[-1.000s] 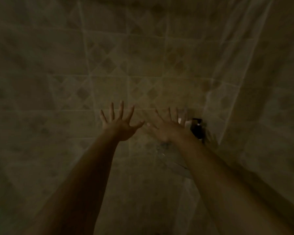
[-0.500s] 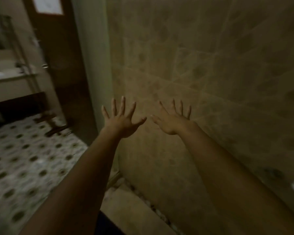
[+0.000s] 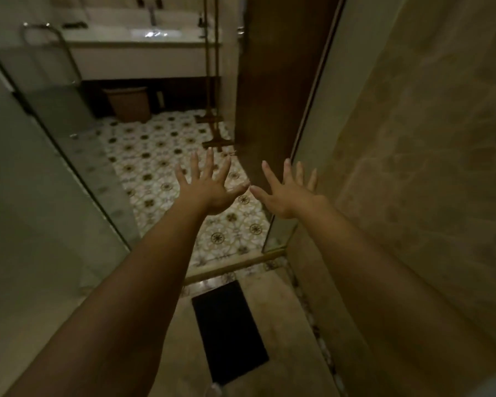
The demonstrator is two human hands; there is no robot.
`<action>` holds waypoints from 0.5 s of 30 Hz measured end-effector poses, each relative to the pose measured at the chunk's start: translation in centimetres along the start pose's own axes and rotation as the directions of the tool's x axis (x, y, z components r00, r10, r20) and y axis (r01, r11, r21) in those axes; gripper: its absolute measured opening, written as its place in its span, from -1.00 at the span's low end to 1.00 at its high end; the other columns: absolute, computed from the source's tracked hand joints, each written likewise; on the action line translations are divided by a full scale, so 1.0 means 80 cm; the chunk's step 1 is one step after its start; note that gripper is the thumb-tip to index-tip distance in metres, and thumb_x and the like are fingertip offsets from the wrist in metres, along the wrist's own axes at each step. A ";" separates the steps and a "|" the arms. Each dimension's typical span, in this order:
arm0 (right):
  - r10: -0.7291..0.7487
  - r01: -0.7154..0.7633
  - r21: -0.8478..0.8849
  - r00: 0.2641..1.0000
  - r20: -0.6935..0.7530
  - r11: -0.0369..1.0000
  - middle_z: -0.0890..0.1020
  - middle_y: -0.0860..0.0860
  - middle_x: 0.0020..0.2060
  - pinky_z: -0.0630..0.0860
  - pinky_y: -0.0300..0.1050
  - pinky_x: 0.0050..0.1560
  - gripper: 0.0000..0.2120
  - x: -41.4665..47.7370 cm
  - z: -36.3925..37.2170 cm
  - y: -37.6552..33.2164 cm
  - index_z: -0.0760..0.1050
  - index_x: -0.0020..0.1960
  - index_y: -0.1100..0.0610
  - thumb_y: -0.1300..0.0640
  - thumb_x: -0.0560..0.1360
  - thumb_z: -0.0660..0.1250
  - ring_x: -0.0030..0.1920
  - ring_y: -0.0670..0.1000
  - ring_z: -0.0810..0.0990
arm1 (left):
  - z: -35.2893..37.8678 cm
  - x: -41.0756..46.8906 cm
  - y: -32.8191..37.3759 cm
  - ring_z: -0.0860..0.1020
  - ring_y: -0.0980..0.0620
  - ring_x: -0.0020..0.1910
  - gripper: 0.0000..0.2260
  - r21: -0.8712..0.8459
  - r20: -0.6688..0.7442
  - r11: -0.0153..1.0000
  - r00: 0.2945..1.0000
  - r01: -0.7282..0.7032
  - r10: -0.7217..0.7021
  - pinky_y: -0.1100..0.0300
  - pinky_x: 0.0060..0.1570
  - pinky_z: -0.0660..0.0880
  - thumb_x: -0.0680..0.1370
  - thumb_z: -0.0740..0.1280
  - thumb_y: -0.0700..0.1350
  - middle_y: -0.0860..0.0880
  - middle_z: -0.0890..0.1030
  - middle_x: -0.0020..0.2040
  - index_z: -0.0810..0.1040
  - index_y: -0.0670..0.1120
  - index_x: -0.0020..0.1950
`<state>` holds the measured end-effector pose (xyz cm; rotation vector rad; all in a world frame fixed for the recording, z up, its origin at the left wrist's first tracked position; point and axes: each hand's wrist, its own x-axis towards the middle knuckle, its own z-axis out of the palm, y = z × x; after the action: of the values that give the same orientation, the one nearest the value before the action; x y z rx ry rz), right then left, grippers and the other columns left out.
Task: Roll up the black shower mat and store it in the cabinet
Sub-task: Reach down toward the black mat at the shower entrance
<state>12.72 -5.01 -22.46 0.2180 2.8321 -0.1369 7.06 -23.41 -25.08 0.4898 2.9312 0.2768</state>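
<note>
Hands first: my left hand and my right hand are both stretched out ahead of me at mid-frame, fingers spread wide, gripping nothing. Their thumbs point toward each other and nearly meet, though I cannot tell whether the tips touch. Both forearms run back toward the near corners of the view.

Down near me, between the forearms, the black shower mat lies flat and unrolled on the beige shower floor, its long side running away from me. Its far end sits just beside the brass threshold strip. Beyond the strip, the patterned tile floor runs toward the far wall, where a white vanity stands with a brown waste bin beneath it. A glass shower panel stands on the left, a marbled tile wall on the right, and a dark wooden door stands far right of centre.
</note>
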 end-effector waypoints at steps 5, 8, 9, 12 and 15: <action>-0.112 0.115 -0.044 0.992 0.065 0.992 -0.34 0.13 0.54 -0.50 0.39 0.32 -0.20 0.063 0.053 -0.036 -0.38 0.50 -0.25 -0.56 0.38 -0.27 0.49 0.25 -0.42 | 0.062 0.005 -0.059 -0.50 -0.14 0.44 -0.12 -0.019 0.098 0.989 0.985 0.148 -0.145 -0.37 0.31 -0.44 0.23 -0.34 0.63 0.05 -0.51 0.44 -0.36 0.28 0.48; -0.181 0.192 -0.068 0.974 0.139 0.979 -0.35 0.13 0.53 -0.48 0.41 0.34 -0.20 0.101 0.087 -0.047 -0.40 0.49 -0.24 -0.56 0.39 -0.27 0.49 0.25 -0.41 | 0.105 0.003 -0.080 -0.50 -0.13 0.44 -0.11 -0.038 0.166 0.967 0.956 0.252 -0.243 -0.36 0.33 -0.43 0.21 -0.32 0.64 0.05 -0.50 0.46 -0.36 0.29 0.47; -0.202 0.215 -0.067 0.966 0.164 0.974 -0.35 0.13 0.53 -0.48 0.40 0.34 -0.21 0.115 0.101 -0.049 -0.40 0.50 -0.24 -0.55 0.39 -0.26 0.49 0.25 -0.41 | 0.122 0.004 -0.086 -0.49 -0.13 0.45 -0.10 -0.036 0.176 0.957 0.944 0.289 -0.279 -0.36 0.32 -0.44 0.21 -0.32 0.64 0.05 -0.48 0.48 -0.36 0.29 0.47; -0.257 0.279 -0.076 0.940 0.224 0.957 -0.33 0.15 0.54 -0.47 0.40 0.33 -0.22 0.144 0.146 -0.045 -0.39 0.51 -0.22 -0.53 0.43 -0.23 0.50 0.26 -0.40 | 0.164 -0.004 -0.096 -0.44 -0.14 0.48 -0.10 -0.059 0.218 0.925 0.909 0.376 -0.356 -0.35 0.30 -0.43 0.23 -0.28 0.64 0.05 -0.46 0.50 -0.32 0.29 0.49; -0.310 0.344 -0.063 0.900 0.306 0.937 -0.32 0.14 0.54 -0.45 0.41 0.35 -0.23 0.177 0.205 -0.033 -0.40 0.50 -0.23 -0.52 0.43 -0.22 0.50 0.26 -0.40 | 0.218 -0.008 -0.097 -0.40 -0.15 0.50 -0.10 -0.059 0.278 0.874 0.849 0.481 -0.449 -0.38 0.33 -0.37 0.23 -0.28 0.63 0.04 -0.42 0.52 -0.28 0.28 0.51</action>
<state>3.60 -7.59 -42.08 -0.2869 2.5454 -0.0685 8.47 -28.16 -43.50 -0.2016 2.6444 0.3037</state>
